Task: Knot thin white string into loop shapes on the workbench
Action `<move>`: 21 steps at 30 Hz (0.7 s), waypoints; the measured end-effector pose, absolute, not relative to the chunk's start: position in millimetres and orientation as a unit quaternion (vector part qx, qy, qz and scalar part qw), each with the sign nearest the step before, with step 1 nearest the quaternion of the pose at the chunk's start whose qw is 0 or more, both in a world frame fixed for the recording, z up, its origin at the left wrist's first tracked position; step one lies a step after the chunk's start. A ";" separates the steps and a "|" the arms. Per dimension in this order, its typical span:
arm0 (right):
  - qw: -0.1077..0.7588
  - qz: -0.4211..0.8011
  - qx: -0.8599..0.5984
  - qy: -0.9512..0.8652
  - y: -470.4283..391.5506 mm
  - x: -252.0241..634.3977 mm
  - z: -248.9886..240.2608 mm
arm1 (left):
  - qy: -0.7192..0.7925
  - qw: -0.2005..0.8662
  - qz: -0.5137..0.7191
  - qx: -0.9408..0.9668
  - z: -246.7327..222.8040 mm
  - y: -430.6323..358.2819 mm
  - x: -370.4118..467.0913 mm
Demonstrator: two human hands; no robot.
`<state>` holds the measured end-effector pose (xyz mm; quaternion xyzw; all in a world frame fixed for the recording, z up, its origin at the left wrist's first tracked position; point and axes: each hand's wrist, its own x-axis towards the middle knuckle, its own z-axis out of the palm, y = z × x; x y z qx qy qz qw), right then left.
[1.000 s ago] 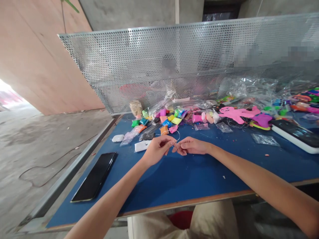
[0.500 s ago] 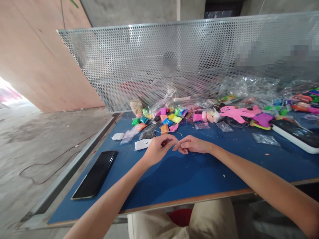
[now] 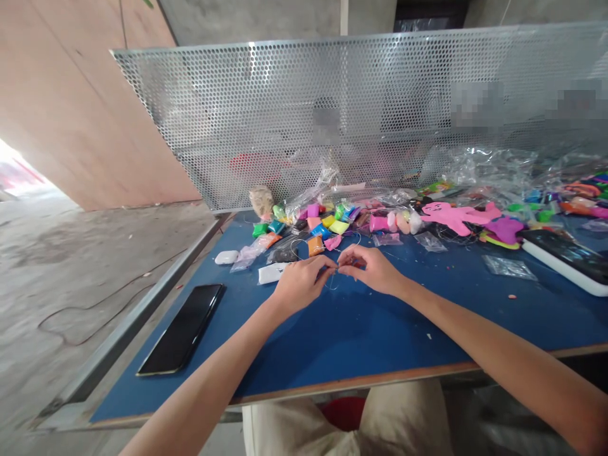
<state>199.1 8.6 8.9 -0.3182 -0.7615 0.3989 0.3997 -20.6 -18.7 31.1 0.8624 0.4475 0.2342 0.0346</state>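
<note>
Above the blue table (image 3: 304, 348), my left hand (image 3: 304, 278) and my right hand (image 3: 369, 269) meet fingertip to fingertip. Each is closed in a pinch on a thin pale wire or thread (image 3: 299, 240), which curves out in loops behind and below the fingers. Just behind my left hand is a white item (image 3: 270, 273), partly covered by it. An orange packet (image 3: 315, 246) and a pink packet (image 3: 333, 242) lie beyond my fingertips.
A black phone (image 3: 183, 329) and a white case (image 3: 227, 257) lie at the left. Coloured packets, plastic bags and a pink figure (image 3: 458, 217) line the back, before a perforated metal panel (image 3: 285, 95). At the right sits a black-and-white device (image 3: 565, 259).
My right hand has turned, its fingers now bent into a raised pinch against my left fingertips. The wire loops have changed shape, and one now hangs below the fingers.
</note>
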 end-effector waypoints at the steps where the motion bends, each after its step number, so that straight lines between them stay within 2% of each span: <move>1: 0.391 0.416 -0.322 -0.755 9.1 197.3 6.9 | 0.448 0.025 0.228 0.864 30.2 -18.5 -20.9; 7: 0.351 0.484 -0.323 -0.734 14.6 191.7 -2.3 | 0.433 -0.016 0.207 0.877 26.9 -16.4 -21.9; 15: 0.365 0.419 -0.333 -0.761 14.1 196.7 1.5 | 0.371 -0.024 0.217 0.902 28.3 -16.4 -23.5; 18: 0.384 0.426 -0.339 -0.746 18.1 199.8 0.5 | 0.344 -0.013 0.267 0.900 27.9 -18.2 -28.9; 21: 0.438 0.470 -0.345 -0.684 24.4 201.1 -3.7 | 0.342 -0.018 0.324 0.882 27.1 -18.4 -32.7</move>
